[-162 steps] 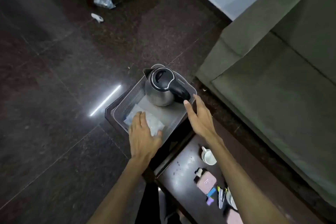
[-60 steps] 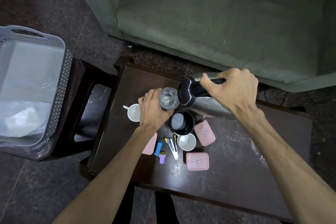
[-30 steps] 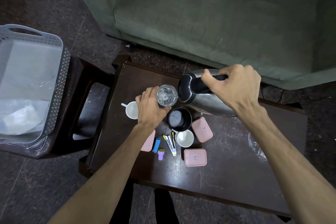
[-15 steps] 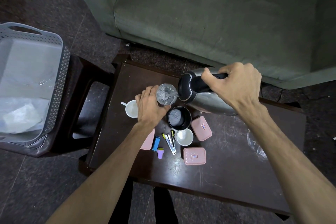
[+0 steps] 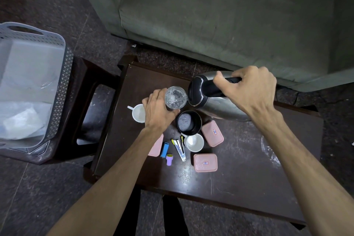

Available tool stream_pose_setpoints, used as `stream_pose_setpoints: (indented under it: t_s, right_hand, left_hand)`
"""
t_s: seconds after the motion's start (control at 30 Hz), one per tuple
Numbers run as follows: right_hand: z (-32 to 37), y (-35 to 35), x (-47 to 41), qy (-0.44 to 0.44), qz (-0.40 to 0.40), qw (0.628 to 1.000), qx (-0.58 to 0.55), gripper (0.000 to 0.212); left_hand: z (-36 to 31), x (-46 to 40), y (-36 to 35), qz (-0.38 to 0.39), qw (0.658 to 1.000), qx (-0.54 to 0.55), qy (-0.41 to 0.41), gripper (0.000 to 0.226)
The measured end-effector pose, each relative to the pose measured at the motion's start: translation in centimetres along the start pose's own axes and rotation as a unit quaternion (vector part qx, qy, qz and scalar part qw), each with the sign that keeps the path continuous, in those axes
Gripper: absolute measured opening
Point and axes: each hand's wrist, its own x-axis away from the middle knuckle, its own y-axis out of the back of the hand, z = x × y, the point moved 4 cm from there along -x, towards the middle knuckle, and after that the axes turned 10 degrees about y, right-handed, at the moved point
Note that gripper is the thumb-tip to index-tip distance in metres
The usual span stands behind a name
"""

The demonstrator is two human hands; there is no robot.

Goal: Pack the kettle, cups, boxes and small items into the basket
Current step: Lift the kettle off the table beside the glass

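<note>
My right hand (image 5: pixel 249 92) grips the black handle of the steel kettle (image 5: pixel 214 105), which is tilted with its spout over a clear glass (image 5: pixel 175 97). My left hand (image 5: pixel 157 111) is wrapped around that glass on the dark table (image 5: pixel 239 168). Water runs into the glass. Near them stand a white cup (image 5: pixel 138 113), a black round container (image 5: pixel 188 121), a second white cup (image 5: pixel 195 142) and three pink boxes (image 5: pixel 205 162). A blue lighter (image 5: pixel 164 149), a purple cap (image 5: pixel 169 159) and nail clippers (image 5: pixel 180 149) lie in front. The grey basket (image 5: pixel 57 74) sits at left.
The basket rests on a dark stool (image 5: pixel 90 90) left of the table and holds crumpled clear plastic (image 5: pixel 21 119). A green sofa (image 5: pixel 220 15) stands just behind the table. Dark stone floor surrounds everything. A wet ring marks the table's right side (image 5: pixel 268 149).
The kettle left the basket and now hangs tilted over the glass on the table. Over the last second both hands have held almost still while water fills the glass.
</note>
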Motion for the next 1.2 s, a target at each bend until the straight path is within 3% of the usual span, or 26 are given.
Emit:
stream_pose_setpoints:
  t_s: [0.27, 0.57, 0.7, 0.87, 0.97, 1.2]
  right_hand:
    - [-2.1, 0.2, 0.2, -0.041, 0.007, 0.997, -0.060, 0.064]
    - [-4.6, 1.1, 1.1, -0.082, -0.033, 0.961, -0.264, 0.061]
    - [-3.7, 2.2, 0.1, -0.095, -0.068, 0.935, -0.335, 0.061]
    - [1.1, 3.2, -2.3, -0.089, -0.111, 0.899, -0.415, 0.062]
    - [5.6, 3.1, -4.1, -0.084, -0.129, 0.873, -0.463, 0.061]
    - [19.0, 0.7, -8.2, -0.083, -0.126, 0.800, -0.581, 0.056]
  left_hand:
    - [-0.1, 0.1, 0.3, -0.002, 1.000, 0.004, 0.001, 0.085]
    - [-0.3, 0.3, 1.6, -0.014, 0.999, 0.048, 0.000, 0.086]
    - [-1.2, 1.2, 4.1, -0.054, 0.989, 0.139, -0.006, 0.064]
    - [-2.1, 2.6, 8.8, -0.111, 0.938, 0.329, 0.022, 0.020]
    - [-2.0, 2.6, 12.2, -0.113, 0.899, 0.422, 0.036, 0.024]
    - [2.8, 0.2, 22.4, -0.207, 0.832, 0.505, 0.100, 0.027]
